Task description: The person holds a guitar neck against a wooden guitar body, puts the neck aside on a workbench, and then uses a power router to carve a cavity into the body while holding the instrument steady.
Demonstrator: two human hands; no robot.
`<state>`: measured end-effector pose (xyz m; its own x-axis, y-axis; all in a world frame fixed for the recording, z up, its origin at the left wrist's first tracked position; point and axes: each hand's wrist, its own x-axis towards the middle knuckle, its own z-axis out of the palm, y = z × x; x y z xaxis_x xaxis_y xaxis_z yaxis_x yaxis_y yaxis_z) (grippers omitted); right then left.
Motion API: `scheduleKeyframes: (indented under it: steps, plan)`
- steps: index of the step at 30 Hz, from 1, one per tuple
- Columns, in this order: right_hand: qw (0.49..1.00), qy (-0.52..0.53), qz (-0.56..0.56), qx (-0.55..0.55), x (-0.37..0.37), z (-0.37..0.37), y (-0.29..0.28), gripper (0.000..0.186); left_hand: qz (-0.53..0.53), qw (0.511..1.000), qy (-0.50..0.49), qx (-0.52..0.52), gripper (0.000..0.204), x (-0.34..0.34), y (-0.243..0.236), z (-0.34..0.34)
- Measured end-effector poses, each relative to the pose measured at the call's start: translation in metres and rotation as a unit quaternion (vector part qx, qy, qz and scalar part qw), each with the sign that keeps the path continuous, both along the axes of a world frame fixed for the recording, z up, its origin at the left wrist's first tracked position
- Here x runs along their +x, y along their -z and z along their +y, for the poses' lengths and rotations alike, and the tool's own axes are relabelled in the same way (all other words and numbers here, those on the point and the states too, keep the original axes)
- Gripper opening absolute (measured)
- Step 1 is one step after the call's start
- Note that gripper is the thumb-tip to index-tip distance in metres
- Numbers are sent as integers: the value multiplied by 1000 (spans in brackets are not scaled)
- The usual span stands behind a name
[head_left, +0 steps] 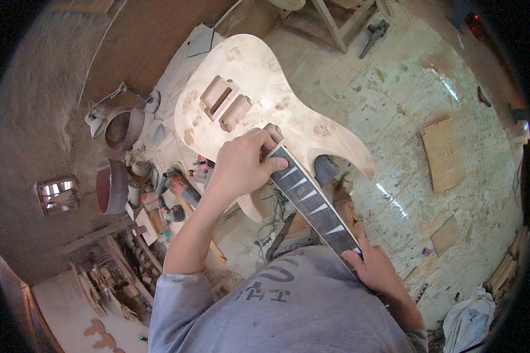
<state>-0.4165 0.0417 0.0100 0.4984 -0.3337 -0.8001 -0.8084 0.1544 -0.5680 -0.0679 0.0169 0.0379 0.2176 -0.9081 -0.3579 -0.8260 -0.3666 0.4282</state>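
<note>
An unfinished pale-wood electric guitar body (259,70) lies ahead of me, its far end tilted to the left. Pickup cavities (219,97) are cut into its top. A guitar neck (312,203) with a dark fingerboard and pale pointed inlays runs from the body toward my right side. My left hand (244,162) is closed around the neck's body end, thumb on the fingerboard and fingers by the neck pocket. Farther along, my right hand (377,265) grips the neck, its thumb on the near edge. Whether neck and body are joined is hidden under my left hand.
Power tools (182,188) and cables lie left of the guitar. Round drum-like sanding rolls (112,185) and a lamp (95,125) stand by the left wall. Wood offcuts (121,273) fill a lower rack. A cardboard sheet (443,154) and a cloth (468,320) lie on the dusty floor at right.
</note>
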Motion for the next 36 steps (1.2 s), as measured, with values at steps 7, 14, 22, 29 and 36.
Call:
scheduleKeyframes:
  steps: [7, 14, 22, 29, 36]
  plan:
    - [999, 16, -33, 37, -1, -13, 6, 52, -48, 998, 1, 43, 37, -7, -2, -15]
    - [999, -15, -19, 36, -1, -8, 20, 58, -15, 999, 29, 2, 36, -4, -1, -12]
    - [1000, -17, 5, -10, 3, -12, 18, 59, 18, 1000, -6, -25, 37, -3, 7, -1]
    - [996, -12, 58, -60, 13, -1, -4, 56, 111, 983, -102, -102, 38, 4, 17, 28]
    - [992, 56, 34, -109, 3, 19, 2, 53, 121, 900, -162, -385, 24, 25, 60, 85]
